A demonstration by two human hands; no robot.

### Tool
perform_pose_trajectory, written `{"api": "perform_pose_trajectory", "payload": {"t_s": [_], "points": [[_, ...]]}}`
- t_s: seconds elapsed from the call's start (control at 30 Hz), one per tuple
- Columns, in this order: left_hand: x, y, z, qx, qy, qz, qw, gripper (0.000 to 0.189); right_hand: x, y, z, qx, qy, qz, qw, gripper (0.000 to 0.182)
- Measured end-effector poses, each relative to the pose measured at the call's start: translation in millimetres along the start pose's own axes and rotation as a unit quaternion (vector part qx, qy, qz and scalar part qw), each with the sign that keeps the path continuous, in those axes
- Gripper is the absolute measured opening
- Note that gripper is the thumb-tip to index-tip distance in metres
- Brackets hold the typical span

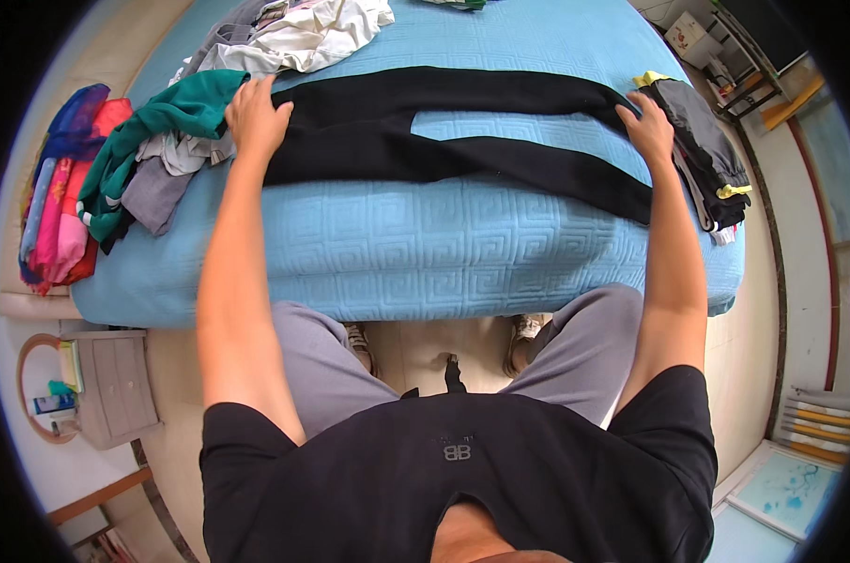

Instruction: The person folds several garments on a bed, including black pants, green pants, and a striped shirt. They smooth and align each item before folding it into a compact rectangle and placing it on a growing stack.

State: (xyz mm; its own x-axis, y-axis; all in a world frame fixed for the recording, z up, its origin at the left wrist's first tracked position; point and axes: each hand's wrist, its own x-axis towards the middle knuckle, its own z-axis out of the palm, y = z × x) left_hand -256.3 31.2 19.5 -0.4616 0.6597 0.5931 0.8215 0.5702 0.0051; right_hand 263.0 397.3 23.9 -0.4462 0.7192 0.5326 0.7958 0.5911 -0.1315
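Note:
Black trousers (354, 134) lie stretched sideways across a blue quilted bedspread (425, 246), with the waist at the left and both legs spread to the right. My left hand (259, 116) rests palm down at the waist end, beside a green garment (192, 105); its fingertips' hold on the cloth is unclear. At the end of the farther leg, my right hand (648, 130) has the cuff between thumb and fingers. The nearer leg's end passes beside my right forearm, which partly hides it.
Folded grey and black clothes (699, 141) sit at the bed's right edge. Rolled colourful fabrics (62, 211) line the left edge, near a crumpled grey garment (157, 193). White clothing (305, 42) is heaped at the back. A drawer cabinet (115, 383) stands on the floor at left.

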Motion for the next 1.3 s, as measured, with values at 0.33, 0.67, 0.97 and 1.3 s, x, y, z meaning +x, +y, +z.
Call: {"api": "perform_pose_trajectory", "payload": {"t_s": [0.33,0.67,0.97,1.3], "points": [[-96.9,-61.1,17.1,-0.402,-0.027,-0.353,0.845,0.089,-143.6,7.9,-56.3,0.117,-0.098,-0.075,0.986,0.065],[-109.6,-80.5,4.8,-0.744,-0.018,-0.297,0.599,0.061,-154.4,59.2,-70.3,0.087,-0.121,-0.035,0.988,0.052],[-101.4,-72.3,-26.8,-0.778,0.122,-0.355,0.503,0.049,-96.2,86.6,-122.8,0.54,-0.182,0.216,0.793,0.018],[-119.9,-70.5,-30.3,-0.509,0.033,-0.509,0.693,0.058,-62.1,109.7,-61.2,-0.05,-0.24,0.212,0.946,0.03]]}}
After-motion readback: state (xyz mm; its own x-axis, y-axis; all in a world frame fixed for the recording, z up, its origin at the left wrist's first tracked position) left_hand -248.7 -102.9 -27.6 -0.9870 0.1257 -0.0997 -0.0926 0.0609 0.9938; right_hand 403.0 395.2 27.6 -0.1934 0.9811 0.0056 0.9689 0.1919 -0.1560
